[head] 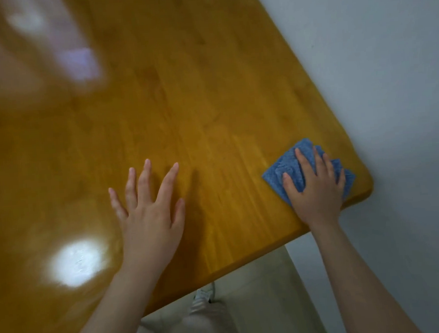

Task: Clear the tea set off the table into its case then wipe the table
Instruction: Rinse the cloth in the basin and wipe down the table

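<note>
A folded blue cloth (pixel 289 168) lies on the orange wooden table (pixel 195 102), close to its near right corner. My right hand (pixel 316 187) presses flat on the cloth with straight, spread fingers. My left hand (pixel 151 211) rests flat on the bare wood to the left of it, fingers spread and holding nothing. No tea set or case shows in this view.
A pale wall (pixel 388 61) runs along the table's right edge. The rounded corner (pixel 367 186) sits just right of the cloth. Below the near edge I see pale floor and my legs (pixel 199 323). Bright light reflections (pixel 76 261) glare on the left of the tabletop.
</note>
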The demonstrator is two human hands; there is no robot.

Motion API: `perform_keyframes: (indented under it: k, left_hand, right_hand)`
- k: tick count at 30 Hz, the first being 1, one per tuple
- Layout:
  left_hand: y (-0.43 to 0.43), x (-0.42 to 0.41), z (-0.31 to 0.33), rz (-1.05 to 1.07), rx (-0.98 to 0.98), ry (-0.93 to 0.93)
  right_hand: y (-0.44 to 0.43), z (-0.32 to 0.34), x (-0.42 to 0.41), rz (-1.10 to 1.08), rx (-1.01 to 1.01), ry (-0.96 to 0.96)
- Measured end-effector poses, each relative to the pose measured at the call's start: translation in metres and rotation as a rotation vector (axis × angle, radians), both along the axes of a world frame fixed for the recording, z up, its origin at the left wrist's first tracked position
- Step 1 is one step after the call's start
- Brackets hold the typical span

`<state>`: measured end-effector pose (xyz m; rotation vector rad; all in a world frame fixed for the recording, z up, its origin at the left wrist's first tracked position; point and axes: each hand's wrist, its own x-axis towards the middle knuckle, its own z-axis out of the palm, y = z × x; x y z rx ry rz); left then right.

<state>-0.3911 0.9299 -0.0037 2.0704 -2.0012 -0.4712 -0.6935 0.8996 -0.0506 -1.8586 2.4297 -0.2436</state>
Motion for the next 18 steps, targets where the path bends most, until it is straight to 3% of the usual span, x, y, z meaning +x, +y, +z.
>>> perform_keyframes:
  k: [8,18]
  left_hand:
    - [-0.006,-0.021,-0.003,-0.027,-0.007,0.004]
    - [-0.013,-0.012,-0.005,0.037,-0.022,0.027]
  right_hand:
    - [-0.021,0.004,-0.061,-0.126,0.000,-0.025]
    - [-0.060,0.008,-0.055,-0.103,0.060,-0.020]
